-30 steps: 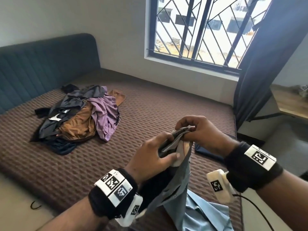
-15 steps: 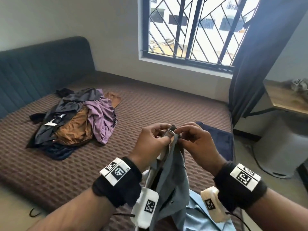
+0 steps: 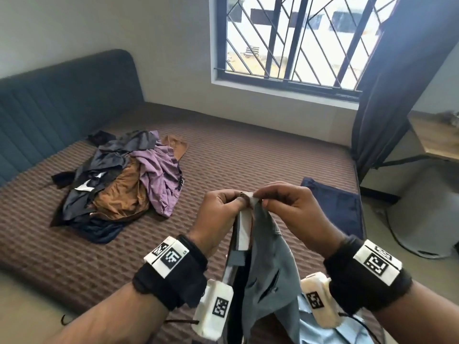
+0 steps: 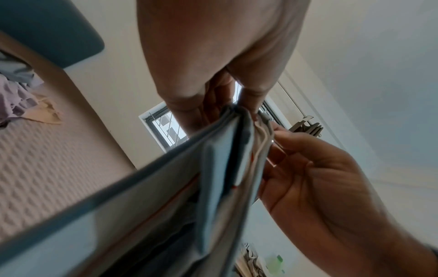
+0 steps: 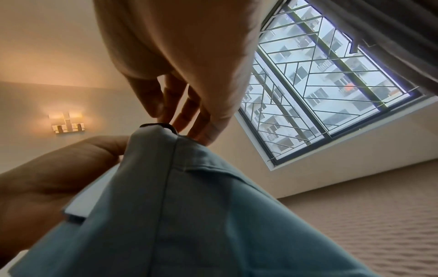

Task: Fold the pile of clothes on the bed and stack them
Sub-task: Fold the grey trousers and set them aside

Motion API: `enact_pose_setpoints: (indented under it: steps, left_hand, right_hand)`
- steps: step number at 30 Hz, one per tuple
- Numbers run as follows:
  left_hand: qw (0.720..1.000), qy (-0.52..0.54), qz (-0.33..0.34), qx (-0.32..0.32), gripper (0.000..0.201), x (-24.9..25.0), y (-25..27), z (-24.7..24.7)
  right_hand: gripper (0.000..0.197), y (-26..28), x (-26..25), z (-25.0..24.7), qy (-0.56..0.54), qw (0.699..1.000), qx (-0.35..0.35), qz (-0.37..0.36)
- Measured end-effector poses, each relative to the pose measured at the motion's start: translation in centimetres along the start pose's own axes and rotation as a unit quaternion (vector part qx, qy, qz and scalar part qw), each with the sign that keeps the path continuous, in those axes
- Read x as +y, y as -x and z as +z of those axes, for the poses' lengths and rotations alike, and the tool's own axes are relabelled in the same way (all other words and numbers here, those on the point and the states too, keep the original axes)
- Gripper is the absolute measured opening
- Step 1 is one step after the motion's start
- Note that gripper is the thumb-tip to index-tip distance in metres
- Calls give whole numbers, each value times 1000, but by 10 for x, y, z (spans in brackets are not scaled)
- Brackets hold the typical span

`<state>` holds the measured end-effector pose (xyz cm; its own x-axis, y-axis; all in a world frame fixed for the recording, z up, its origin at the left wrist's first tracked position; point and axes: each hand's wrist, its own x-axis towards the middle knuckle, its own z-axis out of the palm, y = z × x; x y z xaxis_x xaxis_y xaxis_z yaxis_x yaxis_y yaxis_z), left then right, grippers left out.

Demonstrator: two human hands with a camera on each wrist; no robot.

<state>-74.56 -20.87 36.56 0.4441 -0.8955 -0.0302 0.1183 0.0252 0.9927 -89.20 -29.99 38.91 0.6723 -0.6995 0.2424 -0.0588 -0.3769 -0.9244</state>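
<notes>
Together both hands (image 3: 255,214) pinch the grey-blue garment (image 3: 268,276), which hangs crumpled, white-lined.

At the left centre of the frame, the pile of clothes (image 3: 119,180) takes up a patch of the bed (image 3: 236,155) near the teal headboard (image 3: 62,100). A folded navy garment (image 3: 340,207) lies at the bed's right edge. Between the two, the brown mattress runs bare from the middle of the frame up to the wall under the window (image 3: 298,38) — a broad lane. Lower centre, the grey-blue garment (image 3: 268,264) hangs between both wrists and blocks the near edge. A dark curtain (image 3: 387,90) and a wooden desk (image 3: 437,137) close off the right — beyond them, floor.
</notes>
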Motion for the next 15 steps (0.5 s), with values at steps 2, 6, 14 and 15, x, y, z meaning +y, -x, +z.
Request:
enact_pose_setpoints:
  steps: [2, 6, 14, 15]
  left_hand:
    - [999, -26, 17, -18, 19, 5, -9, -17]
    - [975, -184, 109, -65, 24, 23, -33, -56]
    - [954, -208, 195, -96, 33, 42, -72, -123]
    - [959, -178, 196, -98, 32, 41, -74, -126]
  right_hand:
    - [17, -9, 0, 12, -15, 1000, 13, 0]
    - [13, -37, -9, 37, -4, 999, 37, 35]
    - [21, -99, -44, 74, 41, 992, -62, 98]
    - [25, -103, -46, 75, 54, 990, -70, 108]
